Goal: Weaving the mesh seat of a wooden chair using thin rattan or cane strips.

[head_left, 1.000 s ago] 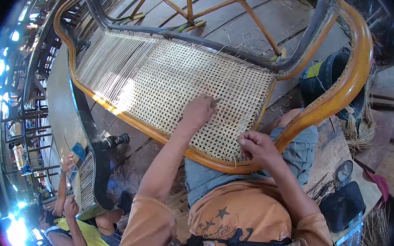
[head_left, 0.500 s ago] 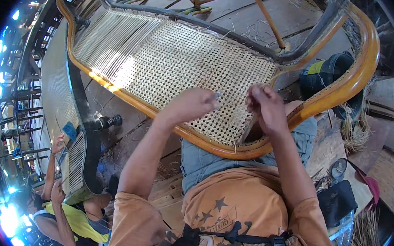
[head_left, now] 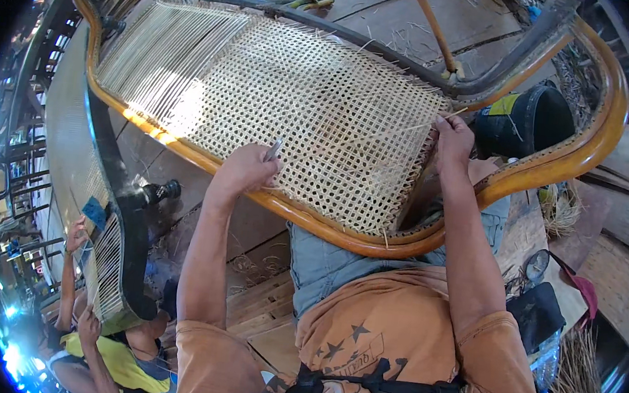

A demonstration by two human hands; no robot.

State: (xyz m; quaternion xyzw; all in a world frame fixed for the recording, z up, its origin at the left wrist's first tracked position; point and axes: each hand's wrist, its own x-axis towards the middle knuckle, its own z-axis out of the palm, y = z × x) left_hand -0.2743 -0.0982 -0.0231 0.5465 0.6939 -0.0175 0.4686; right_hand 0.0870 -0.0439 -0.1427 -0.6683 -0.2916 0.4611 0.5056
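The landmark is the woven cane panel (head_left: 286,97), a light open-mesh sheet stretched inside a curved orange wooden frame (head_left: 557,161). The frame lies tilted over a wooden plank floor (head_left: 261,297), with the panel's near edge above the person's lap.

A second, dark frame (head_left: 116,201) stands left of the panel; another person's 2 hands (head_left: 76,232) work on it.

A black bucket (head_left: 527,118) sits just beyond the panel's right edge, outside the orange frame.

The left hand (head_left: 245,172) rests on the panel's near edge, fingers curled closed around a small metal tool (head_left: 274,149) whose tip points onto the mesh.

The right hand (head_left: 454,138) is at the panel's right edge, fingers pinched closed on a thin cane strand (head_left: 380,133) that runs leftward across the mesh.
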